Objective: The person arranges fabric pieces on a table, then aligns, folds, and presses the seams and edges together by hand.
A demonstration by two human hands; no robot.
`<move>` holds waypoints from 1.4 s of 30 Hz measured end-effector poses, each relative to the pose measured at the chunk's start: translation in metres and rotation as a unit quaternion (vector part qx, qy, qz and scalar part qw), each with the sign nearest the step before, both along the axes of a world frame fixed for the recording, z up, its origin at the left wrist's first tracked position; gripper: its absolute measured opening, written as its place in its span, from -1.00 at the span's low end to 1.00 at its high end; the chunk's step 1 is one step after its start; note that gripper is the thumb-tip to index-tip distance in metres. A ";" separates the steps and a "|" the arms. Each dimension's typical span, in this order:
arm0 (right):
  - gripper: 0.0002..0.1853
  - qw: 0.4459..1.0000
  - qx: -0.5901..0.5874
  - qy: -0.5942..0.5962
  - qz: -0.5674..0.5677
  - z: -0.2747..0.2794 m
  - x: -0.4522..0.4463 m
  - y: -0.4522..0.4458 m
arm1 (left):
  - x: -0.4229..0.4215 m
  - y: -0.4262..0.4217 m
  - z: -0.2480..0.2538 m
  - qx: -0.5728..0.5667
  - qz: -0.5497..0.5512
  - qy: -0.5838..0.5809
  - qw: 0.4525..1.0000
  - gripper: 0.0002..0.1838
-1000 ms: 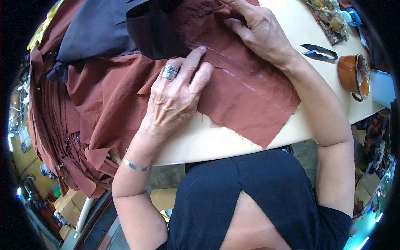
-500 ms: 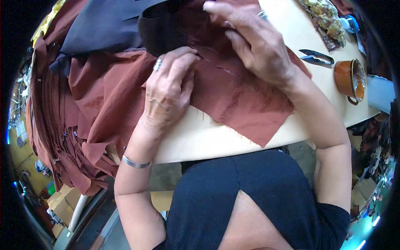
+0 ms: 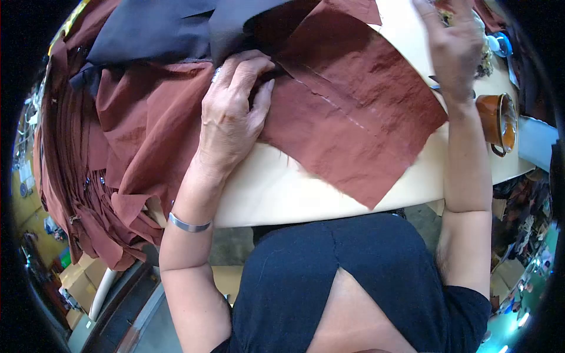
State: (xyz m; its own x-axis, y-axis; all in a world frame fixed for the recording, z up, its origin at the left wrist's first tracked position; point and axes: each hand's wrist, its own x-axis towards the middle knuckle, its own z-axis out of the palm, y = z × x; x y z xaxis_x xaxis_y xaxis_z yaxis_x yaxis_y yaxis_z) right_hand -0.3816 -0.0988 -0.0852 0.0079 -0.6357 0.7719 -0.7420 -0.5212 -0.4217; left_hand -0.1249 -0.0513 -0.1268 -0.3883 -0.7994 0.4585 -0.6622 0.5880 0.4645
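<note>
My left hand (image 3: 232, 109) is closed on a fold of fabric, its fingertips at the border between the reddish-brown cloth (image 3: 353, 112) and the dark navy cloth (image 3: 156, 32). A pale, thin broken line runs across the brown cloth to the right of that hand. My right hand (image 3: 453, 50) is lifted off the cloth at the upper right, blurred, thumb and fingers apart, with nothing visible in it. Below it, mostly hidden by the wrist, lies a dark pair of thread snips (image 3: 435, 87).
A brown glazed cup (image 3: 493, 120) stands near the table's right edge. Behind my right hand is a clear bag of scraps (image 3: 485, 63), with a blue-and-white round item (image 3: 500, 43) beside it. Long brown cloth strips (image 3: 65, 165) hang over the cream table's (image 3: 329, 203) left side.
My right hand has left the cloth and moved right, now over the snips. The brown cloth lies flatter, its pale line more exposed. My left hand stays almost in place.
</note>
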 end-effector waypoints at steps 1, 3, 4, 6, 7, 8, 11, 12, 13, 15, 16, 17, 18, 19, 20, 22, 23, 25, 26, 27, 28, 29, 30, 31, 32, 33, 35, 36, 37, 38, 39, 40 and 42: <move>-0.62 0.986 0.115 -0.114 -0.027 0.007 -0.006 0.002 | -0.001 0.000 0.000 -0.001 0.001 0.003 1.000 -0.72; -0.64 0.989 0.024 -0.140 0.042 -0.002 -0.010 -0.003 | 0.001 0.000 0.000 0.001 0.002 0.008 1.000 -0.71; -0.64 0.991 -0.009 -0.120 0.059 -0.004 -0.011 -0.004 | 0.000 -0.001 0.000 0.004 0.001 0.010 1.000 -0.71; -0.64 0.994 -0.062 -0.045 0.076 -0.002 -0.009 0.001 | -0.001 -0.001 0.000 0.023 0.005 0.018 1.000 -0.71; -0.64 0.996 -0.007 0.006 0.086 0.000 -0.005 0.013 | -0.002 -0.001 0.000 0.039 0.010 0.025 0.999 -0.71; -0.63 0.993 0.046 0.060 0.096 0.002 -0.002 0.026 | -0.003 0.000 0.001 0.055 0.017 0.034 0.998 -0.71; -0.67 0.933 0.093 0.023 0.348 -0.028 0.043 0.038 | -0.004 -0.004 0.001 0.011 0.008 0.003 1.000 -0.72; -0.64 0.928 0.119 0.021 0.352 -0.035 0.049 0.040 | -0.004 -0.006 0.002 0.001 0.004 -0.002 1.000 -0.73; -0.60 0.923 0.145 0.019 0.356 -0.040 0.055 0.042 | -0.004 -0.007 0.003 -0.009 0.001 -0.007 1.000 -0.73; -0.56 0.871 0.298 -0.149 0.360 -0.040 0.059 0.045 | -0.004 -0.008 0.004 -0.012 -0.006 -0.001 1.000 -0.73; -0.54 0.857 0.317 -0.181 0.364 -0.041 0.056 0.044 | -0.004 -0.007 0.004 -0.007 -0.009 0.011 1.000 -0.74; -0.51 0.842 0.335 -0.211 0.367 -0.041 0.053 0.042 | -0.004 -0.007 0.005 -0.003 -0.012 0.023 1.000 -0.74; -0.48 0.821 0.358 -0.242 0.374 -0.034 0.051 0.042 | -0.006 -0.005 0.010 0.015 -0.004 0.043 0.999 -0.75; -0.48 0.803 0.368 -0.267 0.386 -0.032 0.049 0.042 | -0.007 -0.004 0.010 0.012 -0.006 0.042 0.999 -0.75; -0.47 0.784 0.378 -0.291 0.398 -0.030 0.047 0.041 | -0.007 -0.004 0.009 0.008 -0.007 0.042 0.999 -0.75; -0.47 0.737 0.406 -0.348 0.413 -0.025 0.047 0.040 | -0.006 -0.004 0.008 0.007 -0.006 0.037 0.999 -0.76; -0.48 0.706 0.424 -0.372 0.429 -0.024 0.046 0.039 | -0.005 -0.004 0.007 0.009 -0.004 0.033 0.999 -0.76; -0.50 0.643 0.457 -0.413 0.455 -0.024 0.041 0.038 | -0.006 -0.004 0.005 0.014 0.000 0.039 0.999 -0.77; -0.53 0.651 0.461 -0.404 0.448 -0.022 0.041 0.039 | -0.005 -0.004 0.004 0.018 0.001 0.048 0.999 -0.77; -0.52 0.637 0.473 -0.416 0.444 -0.019 0.040 0.039 | -0.005 -0.004 0.003 0.022 0.002 0.055 0.998 -0.77; -0.50 0.623 0.484 -0.429 0.440 -0.017 0.040 0.039 | -0.005 -0.003 0.003 0.033 0.007 0.065 0.997 -0.77; -0.49 0.607 0.496 -0.443 0.435 -0.014 0.041 0.040 | -0.005 -0.002 0.003 0.033 0.008 0.070 0.997 -0.77; -0.53 0.607 0.495 -0.462 0.417 -0.010 0.043 0.042 | -0.004 -0.002 0.003 0.032 0.009 0.073 0.997 -0.76; -0.55 0.584 0.491 -0.475 0.438 -0.013 0.040 0.040 | -0.004 -0.002 0.003 0.032 0.009 0.075 0.997 -0.76; -0.58 0.561 0.486 -0.489 0.459 -0.019 0.036 0.036 | -0.003 -0.002 0.003 0.034 0.011 0.081 0.996 -0.76; -0.60 0.536 0.481 -0.503 0.478 -0.022 0.033 0.034 | -0.003 -0.002 0.002 0.036 0.012 0.086 0.996 -0.76; -0.60 0.565 0.490 -0.495 0.443 -0.020 0.036 0.035 | -0.003 -0.002 0.002 0.044 0.010 0.094 0.995 -0.77; -0.60 0.578 0.495 -0.491 0.425 -0.019 0.038 0.036 | -0.003 -0.002 0.002 0.049 0.007 0.097 0.994 -0.77; -0.59 0.585 0.503 -0.487 0.410 -0.018 0.039 0.037 | -0.002 -0.002 0.003 0.054 0.004 0.099 0.994 -0.77; -0.59 0.590 0.512 -0.483 0.395 -0.015 0.041 0.038 | -0.001 -0.002 0.003 0.048 0.004 0.098 0.994 -0.77; -0.59 0.595 0.521 -0.479 0.381 -0.014 0.043 0.039 | -0.001 -0.002 0.003 0.042 0.004 0.096 0.994 -0.78; -0.59 0.589 0.524 -0.483 0.380 -0.013 0.045 0.040 | -0.001 -0.002 0.003 0.035 0.004 0.095 0.995 -0.78; -0.59 0.578 0.531 -0.494 0.375 -0.012 0.048 0.043 | -0.001 -0.002 0.002 0.032 0.006 0.097 0.995 -0.79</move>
State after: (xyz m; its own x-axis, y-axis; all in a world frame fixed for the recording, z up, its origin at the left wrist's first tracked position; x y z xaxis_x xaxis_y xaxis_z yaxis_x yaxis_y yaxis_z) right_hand -0.3338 -0.0558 -0.0971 0.4767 -0.8591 -0.1863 0.3998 0.4006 -0.8244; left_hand -0.1257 -0.0534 -0.1244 -0.2870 -0.8340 0.4713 -0.5629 0.5449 0.6215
